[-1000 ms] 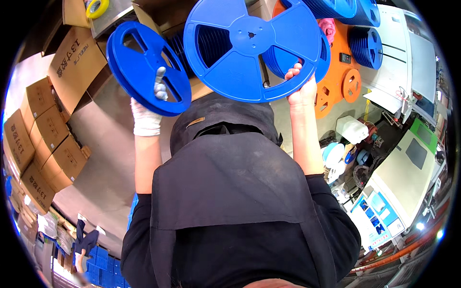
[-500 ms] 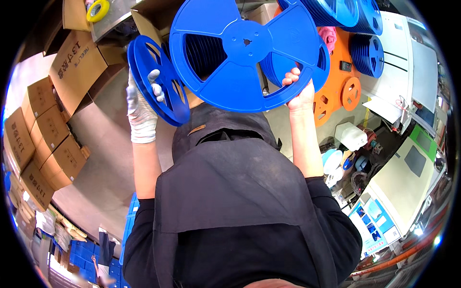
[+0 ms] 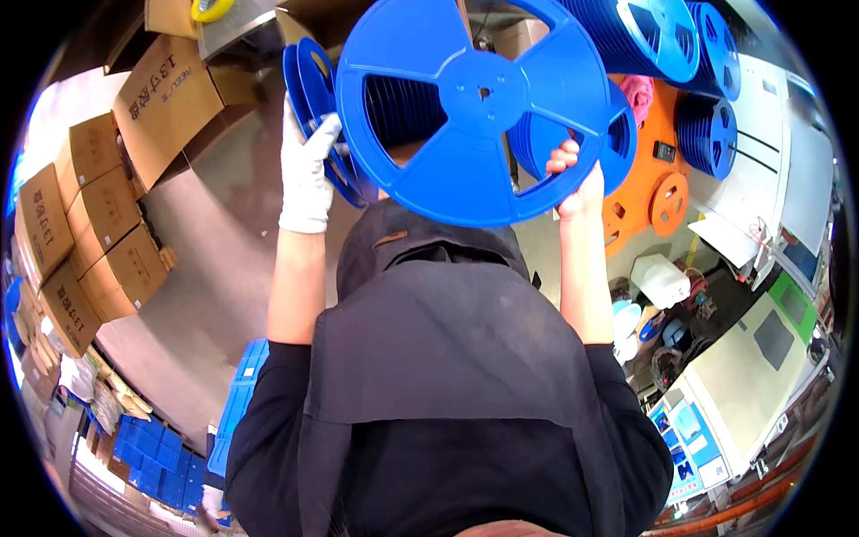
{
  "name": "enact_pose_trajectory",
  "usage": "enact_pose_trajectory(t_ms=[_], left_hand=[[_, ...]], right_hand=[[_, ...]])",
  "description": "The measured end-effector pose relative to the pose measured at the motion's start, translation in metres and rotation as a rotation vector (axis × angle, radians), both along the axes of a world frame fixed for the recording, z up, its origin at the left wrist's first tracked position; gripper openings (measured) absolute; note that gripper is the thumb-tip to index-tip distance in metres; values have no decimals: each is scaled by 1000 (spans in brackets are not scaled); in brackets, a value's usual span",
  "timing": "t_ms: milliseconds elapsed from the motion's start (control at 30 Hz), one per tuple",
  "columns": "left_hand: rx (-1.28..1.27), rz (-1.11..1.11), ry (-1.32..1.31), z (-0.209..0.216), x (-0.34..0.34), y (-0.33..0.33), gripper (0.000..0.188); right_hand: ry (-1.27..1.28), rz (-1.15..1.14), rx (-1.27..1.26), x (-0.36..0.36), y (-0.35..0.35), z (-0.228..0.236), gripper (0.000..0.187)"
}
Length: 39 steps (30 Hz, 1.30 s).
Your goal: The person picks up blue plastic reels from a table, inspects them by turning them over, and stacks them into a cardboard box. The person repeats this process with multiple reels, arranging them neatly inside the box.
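Note:
My right hand (image 3: 575, 179), bare, grips a large blue plastic reel (image 3: 447, 183) by its rim, with the fingertips curled through one of its openings. Its broad round face, with a small hub hole and cut-out windows, is turned toward me. To its left, my left hand (image 3: 306, 174) in a white knitted glove is closed on another blue reel (image 3: 309, 67), which stands nearly edge-on with a gap between its two flanges. The right side of that reel is close to the large one, which partly hides it. Dark ribbed rows show through a window of the large reel.
Rows of blue reels (image 3: 667, 45) stand at the far right, near an orange surface (image 3: 646, 170) with an orange disc (image 3: 668, 204) and a small dark device (image 3: 664, 151). An opened carton (image 3: 165, 103) and stacked cartons (image 3: 103, 206) are at left. A pale machine (image 3: 752, 358) stands at right.
My left hand has shifted its hold, and its reel has turned more edge-on and moved slightly up. The right hand keeps its grip on the large reel. The whole view has shifted a little.

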<state>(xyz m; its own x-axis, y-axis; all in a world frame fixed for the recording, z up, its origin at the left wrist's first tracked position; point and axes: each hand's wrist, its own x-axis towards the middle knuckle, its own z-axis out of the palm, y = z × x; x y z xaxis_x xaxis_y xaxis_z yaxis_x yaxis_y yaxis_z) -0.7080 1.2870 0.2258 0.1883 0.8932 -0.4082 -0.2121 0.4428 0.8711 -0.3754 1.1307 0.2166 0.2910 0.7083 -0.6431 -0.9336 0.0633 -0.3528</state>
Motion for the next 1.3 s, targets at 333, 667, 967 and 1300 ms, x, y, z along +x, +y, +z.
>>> enact_pose_trajectory(t_ms=[333, 667, 967, 1300], left_hand=[[-24, -12, 62, -17, 6, 11, 61], [-139, 82, 17, -37, 1, -9, 49], [-162, 107, -3, -25, -19, -41, 56], [-189, 192, -33, -11, -32, -55, 67]], right_hand=[[-46, 100, -44, 15, 26, 20, 43], [27, 359, 468, -57, 70, 100, 45], [-2031, 1034, 173, -169, 78, 68, 33], [-2134, 1016, 220, -185, 74, 37, 34]])
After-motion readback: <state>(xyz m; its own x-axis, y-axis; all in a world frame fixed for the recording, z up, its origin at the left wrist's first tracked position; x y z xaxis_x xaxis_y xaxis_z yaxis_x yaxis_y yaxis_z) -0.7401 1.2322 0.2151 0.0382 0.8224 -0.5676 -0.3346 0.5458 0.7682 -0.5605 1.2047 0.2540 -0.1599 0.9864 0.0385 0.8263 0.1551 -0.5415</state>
